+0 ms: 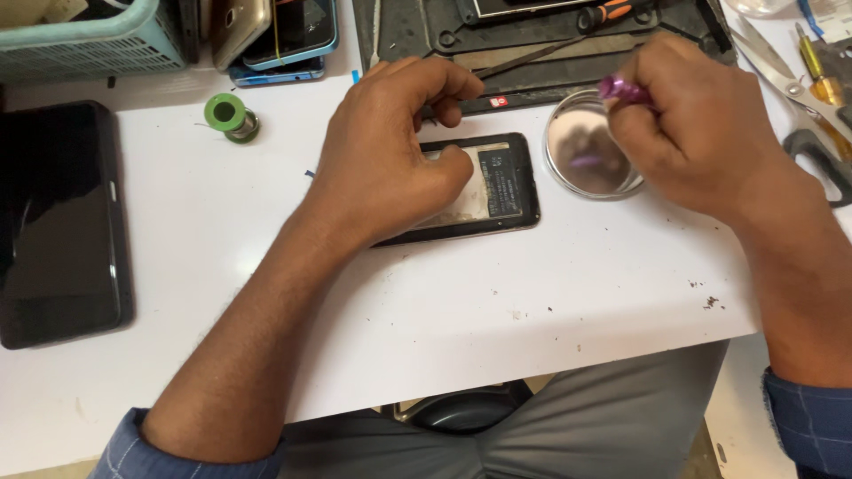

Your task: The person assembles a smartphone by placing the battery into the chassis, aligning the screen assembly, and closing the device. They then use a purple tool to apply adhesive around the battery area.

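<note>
Grey trousers [612, 417] and blue cuffs sit closest, with both forearms reaching out over the white table [497, 293]. Just beyond, the left hand [386, 151] presses down on an opened phone [497, 186], its back cover off, so the dark battery and inner frame show to the right of the thumb. The fingers are curled and bear on the phone's left half, pinning it flat to the table rather than lifting it. Right of that hand, across a small gap, the right hand [688, 124] is closed around a purple-handled tool [621, 89], of which only the handle end shows; its tip is hidden. Directly under and between the hands lies a shallow round glass dish [590, 155], touching neither hand as far as can be seen.

The phone looks light, rigid and thin, with exposed parts that would likely damage easily; its outer edges seem the safest place to grip.

Far left of the left hand rests a large dark tablet [58, 222]. Beyond the left hand stand a green solder spool [229, 115], a pale blue basket [84, 40] and stacked phones [284, 35]; beyond both hands, a dark work mat [532, 44]. Scissors [799, 98] lie beyond the right wrist.
</note>
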Available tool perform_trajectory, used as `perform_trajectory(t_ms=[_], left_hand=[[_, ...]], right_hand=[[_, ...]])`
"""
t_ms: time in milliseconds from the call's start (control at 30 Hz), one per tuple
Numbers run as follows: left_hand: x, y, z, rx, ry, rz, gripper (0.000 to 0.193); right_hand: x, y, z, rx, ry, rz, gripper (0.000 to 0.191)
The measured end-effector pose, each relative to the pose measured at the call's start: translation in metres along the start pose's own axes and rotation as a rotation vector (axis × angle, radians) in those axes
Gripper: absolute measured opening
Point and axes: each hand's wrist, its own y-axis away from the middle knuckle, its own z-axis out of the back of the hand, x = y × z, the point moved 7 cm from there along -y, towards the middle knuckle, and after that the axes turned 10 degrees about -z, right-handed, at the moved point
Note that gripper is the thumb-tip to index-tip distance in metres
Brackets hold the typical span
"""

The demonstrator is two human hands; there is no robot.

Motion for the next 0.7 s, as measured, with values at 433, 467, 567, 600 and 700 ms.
perform_trajectory(t_ms=[433, 467, 567, 600, 700], left_hand=[[0.002, 0.000, 0.003, 0.155, -0.119, -0.013, 0.046], [0.002, 0.000, 0.003, 0.155, -0.125, -0.027, 0.046], [0.005, 0.001, 0.002, 0.182, -0.117, 0.004, 0.047], [0.004, 0.000, 0.002, 0.177, -0.121, -0.011, 0.047], [0.003, 0.000, 0.002, 0.171, -0.129, -0.035, 0.048]], right_hand=[[0.046, -0.001, -0.006, 0.288, -0.097, 0.102, 0.013], [0.051, -0.002, -0.007, 0.289, -0.042, 0.118, 0.014], [0.061, -0.005, -0.010, 0.277, 0.090, 0.169, 0.015], [0.064, -0.005, -0.010, 0.266, 0.110, 0.189, 0.015], [0.071, -0.005, -0.011, 0.237, 0.169, 0.248, 0.017]])
